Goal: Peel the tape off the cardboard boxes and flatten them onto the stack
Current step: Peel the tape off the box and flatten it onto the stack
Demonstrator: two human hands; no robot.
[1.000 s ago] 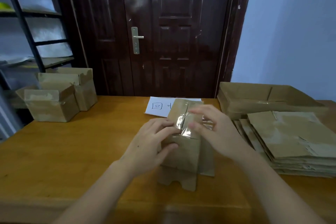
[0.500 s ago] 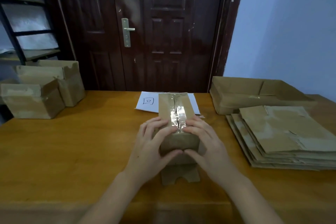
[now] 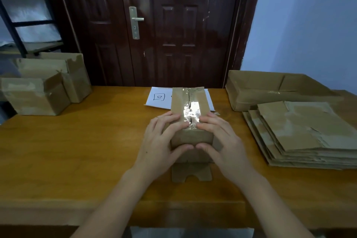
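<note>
Small brown cardboard box (image 3: 190, 102), clear tape (image 3: 193, 111) along top seam: table centre, near end clasped by left hand (image 3: 161, 144) and right hand (image 3: 222, 141); palms hide its sides. Flattened cardboard stack (image 3: 309, 133): right, edge cropped.

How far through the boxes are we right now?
Done: a stack of flattened boxes lies on the right side of the table. In hand: the left hand and right hand grip a box whose clear tape is still on. Left: two boxes at far left.
</note>
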